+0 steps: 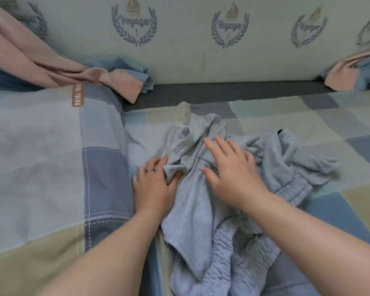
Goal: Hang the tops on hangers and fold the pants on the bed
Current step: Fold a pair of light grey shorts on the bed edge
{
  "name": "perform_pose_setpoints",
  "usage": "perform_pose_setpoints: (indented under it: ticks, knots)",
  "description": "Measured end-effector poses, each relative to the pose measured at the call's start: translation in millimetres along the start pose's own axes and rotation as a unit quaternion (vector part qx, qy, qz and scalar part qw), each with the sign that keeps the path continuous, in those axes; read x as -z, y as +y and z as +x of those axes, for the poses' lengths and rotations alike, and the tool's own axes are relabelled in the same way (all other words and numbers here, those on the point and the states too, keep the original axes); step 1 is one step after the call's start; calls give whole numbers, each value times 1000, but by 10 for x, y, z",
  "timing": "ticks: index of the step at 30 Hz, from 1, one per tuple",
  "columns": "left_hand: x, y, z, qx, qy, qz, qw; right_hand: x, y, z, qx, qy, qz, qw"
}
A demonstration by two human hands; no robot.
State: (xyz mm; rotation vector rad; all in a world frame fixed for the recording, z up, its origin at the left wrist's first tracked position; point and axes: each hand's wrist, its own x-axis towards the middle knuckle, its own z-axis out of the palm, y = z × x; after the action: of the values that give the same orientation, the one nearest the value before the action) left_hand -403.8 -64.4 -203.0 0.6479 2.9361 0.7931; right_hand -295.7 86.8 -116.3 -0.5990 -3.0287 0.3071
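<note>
A crumpled pile of light blue-grey clothes (pixel 192 201) lies on the checked bed sheet (pixel 308 120) in front of me. A smooth grey top lies across the pile, and pants with a ruched elastic waistband (pixel 295 189) stick out at the right and bottom. My left hand (pixel 154 186), with a ring on one finger, grips a fold of the grey top at the pile's left edge. Spread with straight fingers, my right hand (pixel 231 169) rests on or just above the top near the middle of the pile.
A thick folded quilt (pixel 51 167) in blue, grey and beige checks fills the left side. Behind the bed stands a pale fabric wall (pixel 179 60) printed with "Voyager" emblems. Pink and blue cloth (pixel 51 65) drapes at the back left, and more shows at the back right.
</note>
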Motion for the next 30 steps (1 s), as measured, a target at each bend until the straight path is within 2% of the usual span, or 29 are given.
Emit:
perform_pose_setpoints:
  ticks: [3, 10, 12, 15, 20, 24, 30]
  knots:
    - [-189, -88, 0, -18, 46, 14, 999, -125, 113, 513, 15, -6, -35, 999]
    - [-184, -57, 54, 6, 30, 44, 999, -279, 13, 1216, 23, -136, -3, 990]
    - [-190, -56, 72, 5, 35, 45, 998, -299, 16, 1225, 36, -134, 12, 990]
    - [-208, -89, 68, -3, 48, 50, 998, -286, 62, 1141, 44, -87, 45, 994]
    - [-204, -51, 94, -22, 19, 81, 996, -180, 71, 574, -13, -18, 55, 998]
    - [-42, -47, -74, -82, -71, 116, 987, -20, -9, -259, -48, -46, -12, 998]
    - [556, 100, -1099, -76, -178, 57, 980, 413, -211, -1486, -94, -55, 6, 994]
